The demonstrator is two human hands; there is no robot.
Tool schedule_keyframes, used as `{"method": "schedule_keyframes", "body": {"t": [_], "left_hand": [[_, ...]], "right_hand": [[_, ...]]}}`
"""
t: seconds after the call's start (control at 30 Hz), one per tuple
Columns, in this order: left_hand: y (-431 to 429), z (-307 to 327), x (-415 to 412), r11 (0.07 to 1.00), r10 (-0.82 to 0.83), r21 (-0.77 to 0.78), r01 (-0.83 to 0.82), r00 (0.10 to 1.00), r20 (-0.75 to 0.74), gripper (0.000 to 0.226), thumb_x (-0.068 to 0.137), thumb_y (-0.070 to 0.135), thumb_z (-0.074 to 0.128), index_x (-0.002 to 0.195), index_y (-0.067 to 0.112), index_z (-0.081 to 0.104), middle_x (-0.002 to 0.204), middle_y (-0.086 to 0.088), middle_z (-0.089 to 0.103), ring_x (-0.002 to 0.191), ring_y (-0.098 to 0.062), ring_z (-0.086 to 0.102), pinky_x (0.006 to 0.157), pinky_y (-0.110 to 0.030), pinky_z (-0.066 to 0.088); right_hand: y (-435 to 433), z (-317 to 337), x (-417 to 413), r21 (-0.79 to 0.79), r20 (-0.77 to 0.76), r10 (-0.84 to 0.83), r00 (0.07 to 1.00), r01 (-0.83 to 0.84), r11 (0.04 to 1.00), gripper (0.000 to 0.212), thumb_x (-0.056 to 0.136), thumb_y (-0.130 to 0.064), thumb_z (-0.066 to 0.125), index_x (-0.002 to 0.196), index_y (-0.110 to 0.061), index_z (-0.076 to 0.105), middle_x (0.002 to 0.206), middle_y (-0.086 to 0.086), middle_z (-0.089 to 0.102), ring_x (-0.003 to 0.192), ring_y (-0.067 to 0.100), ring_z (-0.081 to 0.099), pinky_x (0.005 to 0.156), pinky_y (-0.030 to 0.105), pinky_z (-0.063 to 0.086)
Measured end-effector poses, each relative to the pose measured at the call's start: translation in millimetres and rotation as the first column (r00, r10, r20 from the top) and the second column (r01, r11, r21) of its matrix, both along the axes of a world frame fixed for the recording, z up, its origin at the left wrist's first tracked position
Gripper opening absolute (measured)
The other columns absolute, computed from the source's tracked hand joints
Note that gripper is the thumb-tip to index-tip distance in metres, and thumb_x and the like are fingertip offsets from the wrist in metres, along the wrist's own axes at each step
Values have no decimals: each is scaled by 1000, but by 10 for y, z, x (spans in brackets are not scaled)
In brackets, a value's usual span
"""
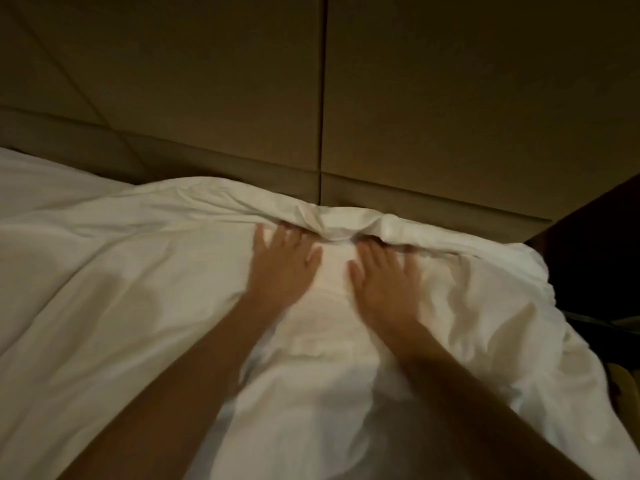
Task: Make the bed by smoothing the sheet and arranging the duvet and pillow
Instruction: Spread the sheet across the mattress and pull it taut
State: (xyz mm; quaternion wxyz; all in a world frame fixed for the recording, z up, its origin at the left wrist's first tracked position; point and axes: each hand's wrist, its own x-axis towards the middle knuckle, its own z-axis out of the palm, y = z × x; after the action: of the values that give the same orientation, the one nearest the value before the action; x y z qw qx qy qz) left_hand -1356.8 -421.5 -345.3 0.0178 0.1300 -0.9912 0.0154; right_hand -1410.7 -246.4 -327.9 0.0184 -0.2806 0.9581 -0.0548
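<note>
We judge this to be the smoothing step, worked on the duvet (pixel 173 289) at the head of the bed. Our left hand (pixel 282 265) and right hand (pixel 381 275) lie palm-down on it, side by side, with a narrow strip of cloth between the thumbs. The fingers (pixel 273 239) of both hands are straight and slightly spread. They press flat on the cloth and grip nothing. Blur softens them, so we cannot tell how hard they bear down.

Just beyond the fingertips runs the duvet's top edge (pixel 346 221), bunched into a rolled ridge. Beyond that ridge rises the padded headboard (pixel 450 116). To the right of the right fingers the duvet drops away, crumpled, over the side of the bed. Well to the left of the left fingers a flatter white stretch (pixel 41 178) lies against the headboard. We cannot tell whether it is sheet or pillow.

The next move, as we judge it, calls for flattening that ridge. We could sweep both palms outward from the middle, or curl the fingers over the edge and draw it straight along the headboard.

We count two hands, one duvet, one headboard, and no pillow that we can pick out for certain.
</note>
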Motion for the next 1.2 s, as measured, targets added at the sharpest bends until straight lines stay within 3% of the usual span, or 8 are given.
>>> {"method": "schedule_keyframes", "body": {"t": [0.2,0.37,0.6,0.73,0.83,0.93,1.07,1.2], "left_hand": [[-475,97,50,958,284,32,-284,959,4,40,95,31,34,129,18,51,135,-6,49,133,-23,38,112,-58,19],[287,180,-143,951,-145,208,231,921,-360,45,88,23,40,127,9,57,124,-8,61,117,-22,53,107,-37,34],[-526,63,-127,985,88,152,-78,994,-61,38,90,28,33,110,22,65,112,-1,66,107,-21,61,91,-39,41],[-450,314,-322,928,326,186,-323,945,14,32,92,26,41,113,19,65,114,-8,63,107,-28,58,94,-39,40],[232,268,-399,981,55,190,-40,996,-74,36,90,28,38,115,18,62,115,-7,59,108,-27,56,94,-42,38],[263,137,-212,973,-133,194,123,990,38,57,92,40,20,139,27,49,143,3,49,132,-20,44,108,-55,23],[-791,2,-26,987,124,78,-140,975,184,61,92,44,10,143,27,40,149,2,41,140,-19,30,115,-54,12],[-365,187,-180,960,225,143,-240,968,109,48,101,35,29,145,19,39,154,-8,33,144,-27,24,116,-57,7]], "right_hand": [[578,-24,-97,-161,-103,-337,936,319,934,45,90,-26,35,120,-3,59,116,18,62,111,36,55,108,50,35],[-136,92,80,-356,-145,173,974,-214,910,43,95,-19,36,130,-4,56,133,17,55,126,32,47,110,46,32],[648,-60,-367,-30,-20,-317,948,316,948,49,91,-30,26,76,-5,65,78,20,68,75,37,62,81,45,47],[746,13,-353,-142,-13,-477,879,471,871,50,100,-28,24,94,3,64,93,24,65,86,42,60,86,52,47],[128,110,-32,-365,-72,-170,983,133,921,38,89,-22,32,99,-6,64,98,15,64,94,35,59,92,50,44],[-60,56,110,-153,-18,35,999,-37,987,53,93,-35,21,129,-17,56,131,4,58,125,24,49,111,50,25],[868,-143,-278,4,-92,-262,961,264,965,53,93,-36,22,95,-6,66,94,19,69,89,37,62,95,53,43],[643,30,-261,-54,-16,-427,904,426,903,59,94,-37,19,116,-3,62,119,19,62,114,37,52,110,51,29]]}}
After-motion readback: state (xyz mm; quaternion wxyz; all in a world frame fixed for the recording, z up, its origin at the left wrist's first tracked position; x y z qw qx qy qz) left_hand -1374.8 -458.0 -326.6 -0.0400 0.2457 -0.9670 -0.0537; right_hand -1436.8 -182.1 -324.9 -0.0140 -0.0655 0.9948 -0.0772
